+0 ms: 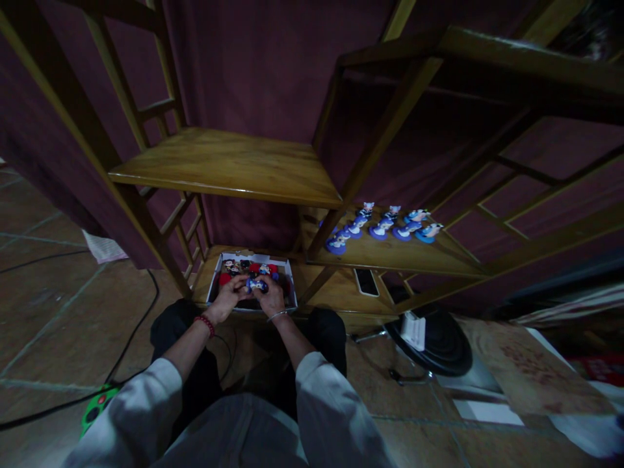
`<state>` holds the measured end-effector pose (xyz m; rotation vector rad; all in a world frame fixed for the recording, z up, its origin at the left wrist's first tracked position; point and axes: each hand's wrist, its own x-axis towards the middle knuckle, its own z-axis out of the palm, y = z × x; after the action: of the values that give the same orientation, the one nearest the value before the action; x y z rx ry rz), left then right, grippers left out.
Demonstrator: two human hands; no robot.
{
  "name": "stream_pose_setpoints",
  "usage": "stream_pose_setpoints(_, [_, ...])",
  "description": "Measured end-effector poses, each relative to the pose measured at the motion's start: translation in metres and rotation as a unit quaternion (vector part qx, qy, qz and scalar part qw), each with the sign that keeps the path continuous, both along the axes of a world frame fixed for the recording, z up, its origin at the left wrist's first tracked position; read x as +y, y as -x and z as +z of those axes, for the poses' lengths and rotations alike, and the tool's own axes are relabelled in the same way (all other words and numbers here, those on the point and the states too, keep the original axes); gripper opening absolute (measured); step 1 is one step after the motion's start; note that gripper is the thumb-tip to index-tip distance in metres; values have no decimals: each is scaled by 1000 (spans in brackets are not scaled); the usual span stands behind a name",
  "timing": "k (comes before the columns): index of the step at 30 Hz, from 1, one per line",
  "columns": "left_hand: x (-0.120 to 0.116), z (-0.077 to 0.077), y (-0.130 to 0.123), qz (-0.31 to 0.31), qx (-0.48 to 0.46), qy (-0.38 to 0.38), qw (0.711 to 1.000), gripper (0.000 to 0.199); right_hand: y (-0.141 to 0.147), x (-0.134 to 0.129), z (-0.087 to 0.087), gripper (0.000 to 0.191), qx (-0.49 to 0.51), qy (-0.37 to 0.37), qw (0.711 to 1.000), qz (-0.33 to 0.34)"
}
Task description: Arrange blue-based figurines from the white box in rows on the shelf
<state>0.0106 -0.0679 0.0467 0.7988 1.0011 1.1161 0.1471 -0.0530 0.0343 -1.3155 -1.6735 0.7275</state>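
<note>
Over a white box (293, 286) on the low shelf, my left hand (233, 296) and my right hand (270, 298) hold a small blue and white figurine (255, 285) between their fingers. More small figures, red and dark, lie in the box, among them a red one (267, 268) behind my hands. Several figurines on blue and purple bases (377, 231) stand on the wooden shelf (453, 260) to the right. My hands cover part of the box.
A phone (366, 283) lies on the low shelf. An upper shelf board (229, 166) juts out above the box. A black stool (439, 344) stands at the right, cables (141, 318) and a green object (97, 409) at the left.
</note>
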Motion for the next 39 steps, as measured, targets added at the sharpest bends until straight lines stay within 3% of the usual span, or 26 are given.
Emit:
stream_pose_setpoints(12, [1, 1, 0, -5, 7, -11, 1000, 42, 1, 2, -6, 18, 10, 11, 1000, -16])
stream_pose_setpoints(39, [1, -6, 4, 27, -18, 35, 999, 25, -1, 2, -2, 16, -16, -28, 999, 32])
